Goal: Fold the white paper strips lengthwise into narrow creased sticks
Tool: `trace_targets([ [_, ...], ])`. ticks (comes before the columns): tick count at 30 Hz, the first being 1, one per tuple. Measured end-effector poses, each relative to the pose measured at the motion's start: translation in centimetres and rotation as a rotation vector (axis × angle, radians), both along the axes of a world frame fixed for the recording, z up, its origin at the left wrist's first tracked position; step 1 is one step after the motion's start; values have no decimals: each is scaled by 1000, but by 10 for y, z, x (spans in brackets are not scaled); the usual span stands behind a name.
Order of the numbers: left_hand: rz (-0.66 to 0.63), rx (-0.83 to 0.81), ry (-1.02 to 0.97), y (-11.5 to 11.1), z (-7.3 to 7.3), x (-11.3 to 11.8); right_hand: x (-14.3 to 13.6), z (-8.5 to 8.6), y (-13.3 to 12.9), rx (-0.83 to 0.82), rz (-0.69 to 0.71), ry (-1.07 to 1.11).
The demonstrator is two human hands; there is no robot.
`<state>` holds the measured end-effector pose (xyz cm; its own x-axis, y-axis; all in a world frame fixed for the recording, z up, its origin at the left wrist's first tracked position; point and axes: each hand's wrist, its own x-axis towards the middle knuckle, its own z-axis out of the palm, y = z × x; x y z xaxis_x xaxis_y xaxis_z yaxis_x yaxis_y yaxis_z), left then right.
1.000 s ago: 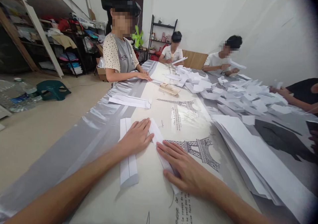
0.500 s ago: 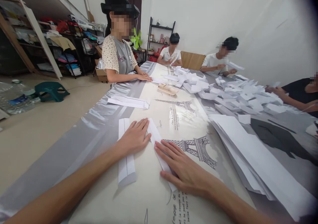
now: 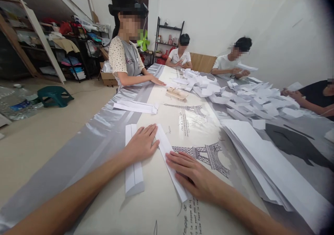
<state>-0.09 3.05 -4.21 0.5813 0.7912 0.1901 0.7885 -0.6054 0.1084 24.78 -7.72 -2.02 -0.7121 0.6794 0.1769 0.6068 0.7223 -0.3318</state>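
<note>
A narrow folded white paper strip lies slantwise on the printed tablecloth. My left hand is flat, its fingertips at the strip's far end. Further down the strip, my right hand lies with fingers stretched across its right edge. Under my left hand and wrist is a second folded paper, with a lengthwise crease line and a curled near end. Both hands are open and press from above rather than grasp.
A stack of white sheets lies to my right, behind it a heap of folded papers. Another folded paper and a small beige object lie ahead. Several people sit or stand round the table. A green stool is on the floor.
My right hand has slid slightly right and toward me along the strip. My left hand stays almost in place. The co-worker at left has reached a hand further forward.
</note>
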Motion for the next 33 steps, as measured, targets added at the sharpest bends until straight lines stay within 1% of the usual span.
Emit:
trace_targets([
  [4, 5, -14, -6, 0, -1, 0, 4, 3, -8, 50, 40, -91],
  [7, 8, -31, 0, 1, -2, 0, 8, 4, -25, 73, 66, -141],
  [11, 1, -59, -10, -2, 1, 2, 9, 3, -53, 120, 20, -137],
  [14, 21, -87, -8, -6, 7, 8, 4, 1, -64, 166, -20, -112],
  [17, 37, -80, -16, -8, 12, 13, -1, 0, -68, 183, -46, -113],
  [20, 34, -42, -53, -5, 9, 14, -2, 1, -70, 169, -64, -105],
  [24, 33, 20, -104, 5, 4, 10, -2, 3, -71, 154, -65, -110],
  [30, 26, 28, -78, 23, 9, 11, 2, 5, -67, 80, -45, -101],
  [33, 46, 36, -86, 36, 9, 13, 3, 7, -66, 49, -39, -92],
])
